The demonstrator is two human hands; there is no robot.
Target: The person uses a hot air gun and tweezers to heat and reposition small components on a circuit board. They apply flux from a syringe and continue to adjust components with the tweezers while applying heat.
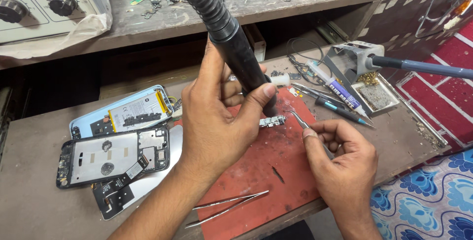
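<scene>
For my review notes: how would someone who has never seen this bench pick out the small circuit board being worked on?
Start at the red mat covering the middle of the workbench. Near its upper edge, just below the tip of the black hot-air handle held in the left hand, lies a small circuit board. Unlike the two loose tweezers at the mat's front, it is pinned by tweezers in the right hand.

Around the red mat (266, 171), room is tight. Left of it lie a phone frame (113, 157) and a blue phone back (123, 114); right of it, a paste syringe (340, 92) and an iron stand (364, 67). Spare tweezers (229, 208) cross its near edge. The bench (29, 205) left of the mat, past the frame, lies open.
</scene>
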